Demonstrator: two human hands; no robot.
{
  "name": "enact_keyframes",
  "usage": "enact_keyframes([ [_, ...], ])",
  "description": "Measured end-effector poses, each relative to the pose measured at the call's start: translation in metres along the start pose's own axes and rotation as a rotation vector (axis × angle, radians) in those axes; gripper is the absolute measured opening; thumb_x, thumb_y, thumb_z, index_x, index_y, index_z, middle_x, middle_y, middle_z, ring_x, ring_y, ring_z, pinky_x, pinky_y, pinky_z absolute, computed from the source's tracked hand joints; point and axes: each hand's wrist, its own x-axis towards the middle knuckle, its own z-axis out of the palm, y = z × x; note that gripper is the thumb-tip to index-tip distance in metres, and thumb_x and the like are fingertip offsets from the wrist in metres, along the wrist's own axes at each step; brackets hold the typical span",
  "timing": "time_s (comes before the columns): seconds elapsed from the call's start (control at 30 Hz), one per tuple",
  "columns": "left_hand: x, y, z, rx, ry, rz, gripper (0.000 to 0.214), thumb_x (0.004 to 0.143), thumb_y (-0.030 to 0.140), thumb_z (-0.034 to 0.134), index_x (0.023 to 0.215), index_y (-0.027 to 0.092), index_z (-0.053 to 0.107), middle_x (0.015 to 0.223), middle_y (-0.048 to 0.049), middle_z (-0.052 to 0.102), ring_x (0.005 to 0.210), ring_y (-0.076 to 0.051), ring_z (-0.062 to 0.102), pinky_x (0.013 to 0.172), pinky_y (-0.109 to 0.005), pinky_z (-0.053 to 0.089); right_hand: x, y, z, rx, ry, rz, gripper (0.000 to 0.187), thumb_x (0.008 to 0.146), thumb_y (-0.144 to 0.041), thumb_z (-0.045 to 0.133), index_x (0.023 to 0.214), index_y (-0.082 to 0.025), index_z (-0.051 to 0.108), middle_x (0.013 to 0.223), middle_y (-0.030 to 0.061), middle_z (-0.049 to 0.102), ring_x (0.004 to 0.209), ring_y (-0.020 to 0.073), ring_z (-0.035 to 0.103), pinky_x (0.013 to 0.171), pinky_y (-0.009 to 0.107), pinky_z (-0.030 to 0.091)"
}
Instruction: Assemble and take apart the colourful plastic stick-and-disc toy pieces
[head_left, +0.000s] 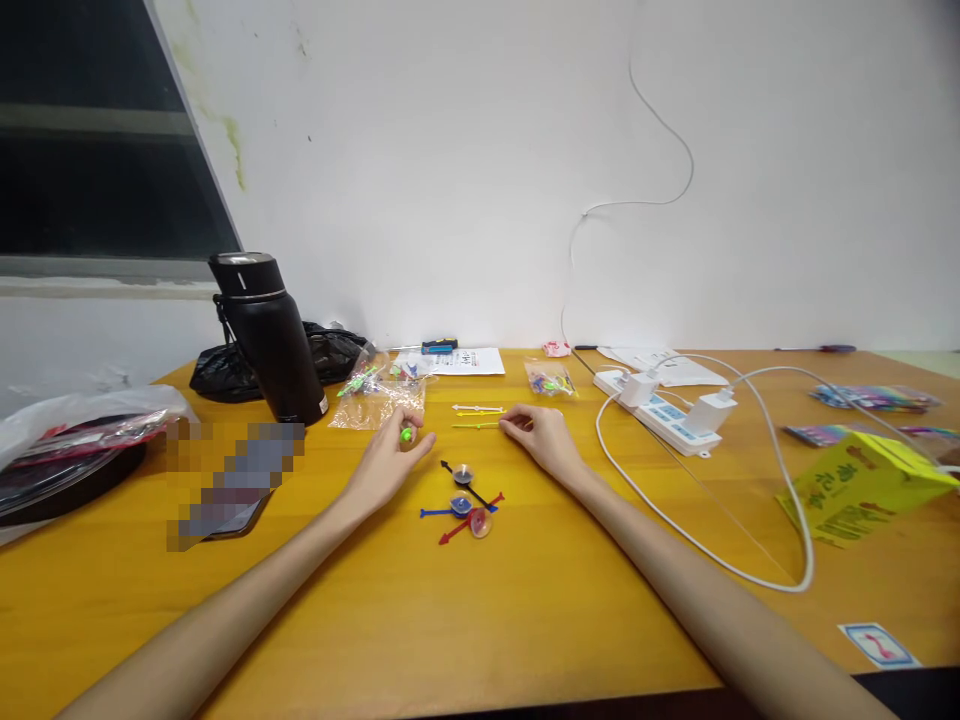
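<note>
My left hand has its fingers curled round a small bright green piece, mostly hidden, while the thumb sticks out to the right. My right hand pinches the right end of a thin green plastic arrow lying on the table. Just behind it lie a yellow arrow and a white arrow, side by side. Nearer to me, a black arrow, a blue arrow and a red arrow overlap, each with a clear suction cup on it.
Plastic bags of small coloured parts lie behind my hands. At left stand a black flask and a blurred phone. A white power strip with a looping cable and a yellow package are at right.
</note>
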Motion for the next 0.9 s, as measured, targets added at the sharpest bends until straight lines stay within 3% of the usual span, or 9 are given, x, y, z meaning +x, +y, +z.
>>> enact_keyframes([
  [0.13, -0.002, 0.004, 0.005, -0.060, -0.011, -0.052, 0.016, 0.093, 0.034, 0.047, 0.101, 0.024, 0.056, 0.089, 0.0010, 0.056, 0.080, -0.018, 0.051, 0.077, -0.030, 0.039, 0.004, 0.006, 0.000, -0.122, 0.049, -0.017, 0.011, 0.088, -0.022, 0.065, 0.086, -0.019, 0.075, 0.077, 0.0039, 0.075, 0.073, 0.0190, 0.070, 0.068, 0.028, 0.050],
  [0.27, -0.002, 0.007, 0.010, -0.210, -0.081, -0.064, 0.036, 0.095, 0.031, 0.036, 0.113, 0.023, 0.066, 0.100, -0.0028, 0.063, 0.078, -0.018, 0.052, 0.079, -0.032, 0.043, 0.007, 0.008, 0.002, -0.138, 0.052, -0.002, 0.012, 0.088, -0.021, 0.065, 0.091, -0.018, 0.076, 0.079, 0.0044, 0.076, 0.074, 0.0189, 0.070, 0.070, 0.028, 0.050],
  [0.4, -0.002, 0.013, 0.012, -0.323, -0.129, -0.060, 0.040, 0.094, 0.041, 0.050, 0.128, 0.025, 0.064, 0.119, -0.0056, 0.064, 0.089, -0.019, 0.058, 0.093, -0.035, 0.046, 0.008, 0.010, 0.004, -0.099, 0.026, 0.012, 0.019, 0.090, -0.023, 0.065, 0.102, -0.016, 0.077, 0.083, 0.0060, 0.077, 0.075, 0.0189, 0.070, 0.072, 0.028, 0.051],
  [0.5, -0.003, 0.018, 0.011, -0.447, -0.114, -0.066, 0.041, 0.092, 0.044, 0.060, 0.129, 0.026, 0.061, 0.130, -0.0060, 0.060, 0.101, -0.020, 0.063, 0.101, -0.036, 0.047, 0.008, 0.010, 0.005, -0.103, 0.038, 0.019, 0.026, 0.092, -0.024, 0.062, 0.113, -0.014, 0.074, 0.086, 0.0070, 0.076, 0.077, 0.0188, 0.068, 0.074, 0.029, 0.051],
  [0.67, -0.004, 0.020, 0.009, -0.696, -0.139, -0.106, 0.037, 0.088, 0.046, 0.069, 0.114, 0.022, 0.059, 0.111, -0.0048, 0.066, 0.102, -0.020, 0.068, 0.101, -0.038, 0.049, -0.001, -0.014, 0.001, 0.005, 0.070, -0.115, 0.029, 0.098, -0.032, 0.055, 0.119, -0.017, 0.069, 0.097, 0.0075, 0.071, 0.084, 0.0189, 0.064, 0.075, 0.030, 0.050],
  [0.77, -0.006, 0.022, 0.008, -0.726, -0.218, -0.126, 0.037, 0.088, 0.048, 0.070, 0.110, 0.022, 0.058, 0.098, -0.0033, 0.066, 0.095, -0.019, 0.067, 0.094, -0.038, 0.054, -0.014, -0.043, -0.001, 0.162, -0.038, -0.282, 0.030, 0.101, -0.037, 0.054, 0.124, -0.023, 0.066, 0.101, 0.0065, 0.068, 0.090, 0.0189, 0.063, 0.079, 0.030, 0.051],
  [0.9, -0.009, 0.024, 0.009, -0.678, -0.310, -0.078, 0.036, 0.088, 0.052, 0.068, 0.106, 0.022, 0.057, 0.091, -0.0018, 0.065, 0.086, -0.017, 0.066, 0.090, -0.037, 0.055, -0.030, -0.071, 0.004, 0.201, -0.128, -0.422, 0.032, 0.094, -0.041, 0.066, 0.122, -0.026, 0.066, 0.100, 0.0051, 0.065, 0.088, 0.0186, 0.061, 0.084, 0.032, 0.051],
])
